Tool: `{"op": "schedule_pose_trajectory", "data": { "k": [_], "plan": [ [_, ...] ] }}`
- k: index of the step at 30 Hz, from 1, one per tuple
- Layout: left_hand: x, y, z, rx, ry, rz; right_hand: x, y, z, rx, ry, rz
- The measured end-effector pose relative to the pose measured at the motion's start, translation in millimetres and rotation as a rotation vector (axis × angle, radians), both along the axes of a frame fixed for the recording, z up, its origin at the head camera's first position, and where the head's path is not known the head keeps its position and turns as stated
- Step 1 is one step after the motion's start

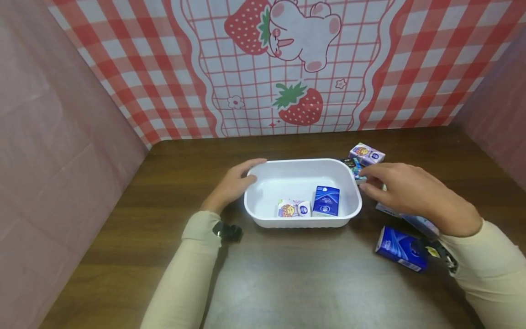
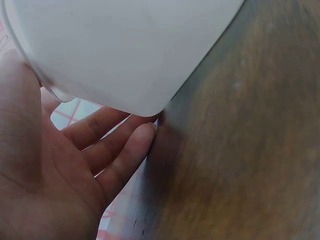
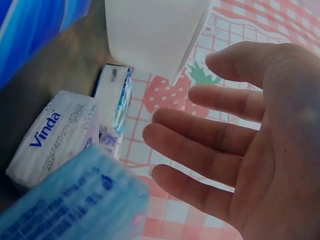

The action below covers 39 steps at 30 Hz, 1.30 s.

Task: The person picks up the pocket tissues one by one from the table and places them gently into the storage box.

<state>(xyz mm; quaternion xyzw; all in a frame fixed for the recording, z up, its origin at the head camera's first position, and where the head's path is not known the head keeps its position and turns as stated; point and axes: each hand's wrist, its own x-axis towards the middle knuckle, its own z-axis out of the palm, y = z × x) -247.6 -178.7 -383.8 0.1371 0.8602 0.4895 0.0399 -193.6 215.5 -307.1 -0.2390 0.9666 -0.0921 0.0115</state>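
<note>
My left hand point(image 1: 231, 185) holds the left end of a white plastic tub point(image 1: 304, 223), thumb over the rim and fingers along the outside. Inside the tub lie a blue tissue pack point(image 1: 327, 201) and a white-and-purple cartoon tissue pack point(image 1: 293, 209). Just off the tub's right end, my right hand point(image 1: 404, 192) hovers over more packs with loosely bent fingers, nothing in its grasp. Nearest its fingertips is a dark, colourful tissue pack point(image 1: 352, 165) beside the tub. The right wrist view shows a white Vinda pack point(image 3: 55, 140) and a light-blue pack point(image 3: 90, 200) below the hand.
Behind the dark pack sits another cartoon pack point(image 1: 367, 154). A second blue pack point(image 1: 402, 249) lies near the right wrist. The brown wooden table point(image 1: 172, 173) backs onto a red-and-white checked cloth point(image 1: 156, 82) with strawberries; pink cloth hangs at both sides.
</note>
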Motion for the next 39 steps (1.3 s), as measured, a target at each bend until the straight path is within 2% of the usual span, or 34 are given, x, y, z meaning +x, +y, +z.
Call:
{"op": "schedule_pose_trajectory", "data": {
  "k": [10,22,31,39],
  "plan": [
    [0.0,-0.3,-0.3,-0.003,0.006,-0.01,-3.6,6.0,-2.3,0.003,-0.049,-0.021],
    [0.1,0.1,-0.1,-0.005,-0.004,-0.003,-8.5,13.7,-5.5,0.013,-0.067,-0.017],
    [0.5,-0.1,0.1,-0.018,0.004,-0.011,-11.3,21.2,-7.0,0.111,-0.064,-0.109],
    [1.7,-0.2,1.0,-0.01,-0.014,-0.01,-16.4,27.0,-8.2,0.143,-0.091,-0.131]
  ]
}}
